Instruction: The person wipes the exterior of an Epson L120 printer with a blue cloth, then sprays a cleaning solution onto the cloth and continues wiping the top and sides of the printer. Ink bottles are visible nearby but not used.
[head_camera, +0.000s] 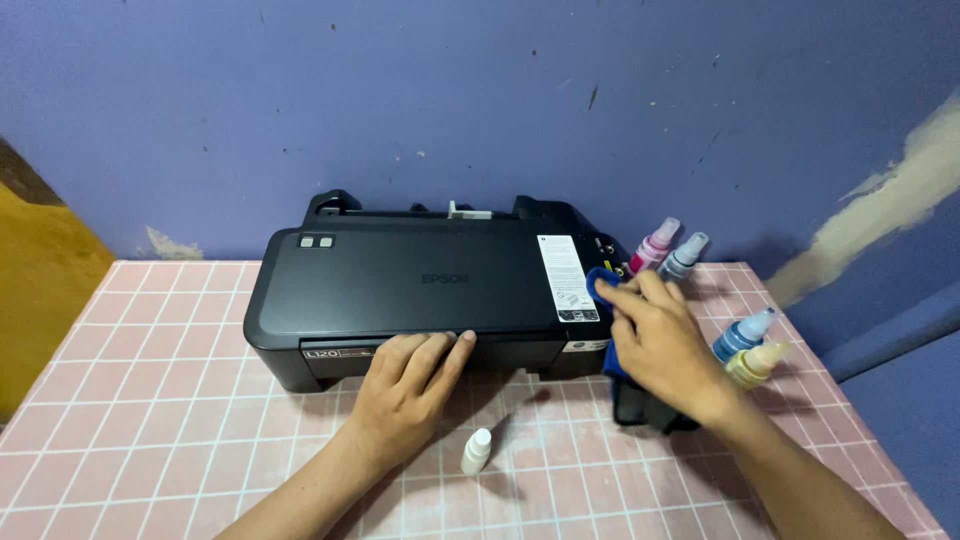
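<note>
Printer (400, 285) near table (150, 400) back edge; left hand (405, 385) steadies front

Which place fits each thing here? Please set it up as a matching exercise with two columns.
Things:
1. small white plastic dropper bottle
2. blue cleaning cloth
3. left hand
4. yellow-filled ink bottle

Places:
A. under the fingers of the right hand, on the right end of the black inkjet printer
B. against the printer's front edge
C. standing on the pink tiled tabletop, between the two forearms
D. at the table's right side, beside the blue-filled ink bottle

Pairs: 1-C, 2-A, 3-B, 4-D
</note>
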